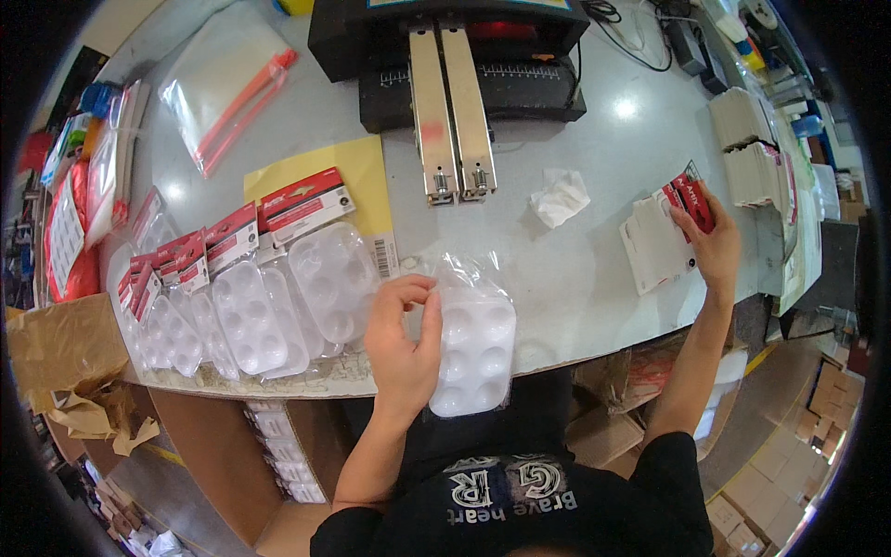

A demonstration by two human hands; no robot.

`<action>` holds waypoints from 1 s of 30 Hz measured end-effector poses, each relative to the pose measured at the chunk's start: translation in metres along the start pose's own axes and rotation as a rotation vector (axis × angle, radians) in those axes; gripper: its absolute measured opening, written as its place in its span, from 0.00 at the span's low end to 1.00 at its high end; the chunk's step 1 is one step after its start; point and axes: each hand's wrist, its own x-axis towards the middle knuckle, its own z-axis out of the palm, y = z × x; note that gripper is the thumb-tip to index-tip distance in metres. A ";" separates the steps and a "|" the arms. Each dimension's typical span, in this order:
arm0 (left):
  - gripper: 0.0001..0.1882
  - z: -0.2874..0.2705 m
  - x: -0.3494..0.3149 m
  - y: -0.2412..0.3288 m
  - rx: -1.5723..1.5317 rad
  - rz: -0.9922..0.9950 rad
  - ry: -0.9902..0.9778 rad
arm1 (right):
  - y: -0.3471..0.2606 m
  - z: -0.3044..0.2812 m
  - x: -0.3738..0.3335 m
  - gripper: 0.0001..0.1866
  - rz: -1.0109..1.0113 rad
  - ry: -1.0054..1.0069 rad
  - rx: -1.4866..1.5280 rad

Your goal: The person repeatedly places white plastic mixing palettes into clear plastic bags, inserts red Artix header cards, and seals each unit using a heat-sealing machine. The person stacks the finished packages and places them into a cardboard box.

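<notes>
A white plastic paint palette (471,357) with round wells lies in a clear bag at the table's front edge, its lower end reaching past the edge. My left hand (401,348) is at the bag's left side, thumb and forefinger curled close together on the bag's edge near its top. Out to the right, my right hand (713,243) grips red header cards (688,202) between thumb and fingers. They are at the upper end of a fanned pile of white-backed cards (652,246) on the table.
Several bagged palettes with red headers (243,316) overlap at the left on yellow card (371,176). A black machine with two metal arms (450,111) stands at the back. Crumpled tissue (560,197), clear bags (227,79), card stacks (750,148) and a cardboard box (213,455) surround the work area.
</notes>
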 end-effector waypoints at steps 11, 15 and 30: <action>0.09 -0.008 -0.019 0.039 -0.499 -0.209 -0.225 | -0.148 0.009 -0.069 0.21 -0.287 -0.573 0.449; 0.07 -0.011 -0.019 0.044 -0.494 -0.181 -0.216 | -0.167 0.037 -0.070 0.17 -0.249 -0.741 0.397; 0.08 -0.017 -0.013 0.030 -0.257 -0.137 0.029 | -0.152 0.047 -0.057 0.15 -0.338 -0.814 0.345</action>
